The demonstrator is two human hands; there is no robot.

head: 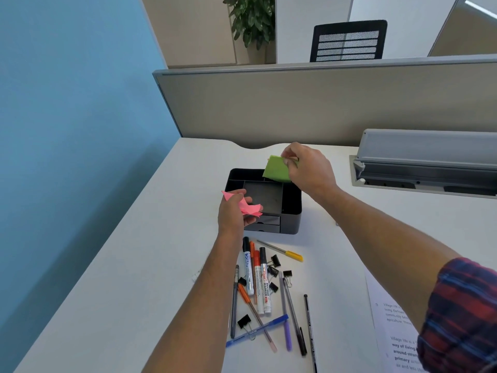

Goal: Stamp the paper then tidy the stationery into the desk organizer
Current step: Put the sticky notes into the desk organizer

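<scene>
1. Pinching a green sticky-note pad (277, 170) between thumb and fingers, the right hand (306, 168) holds it above the back edge of the black desk organizer (291, 203).
2. The left hand (232, 211) grips crumpled pink sticky notes (248, 205) over the organizer's front left corner.
3. The organizer stands on the white desk (134, 265), its two small drawers facing the person.
4. Markers (258, 278), pens (293, 316) and black binder clips (274, 267) lie scattered on the desk just in front of the organizer.
5. A printed paper (390, 319) lies at the right, partly hidden by a plaid sleeve (462, 319).
</scene>
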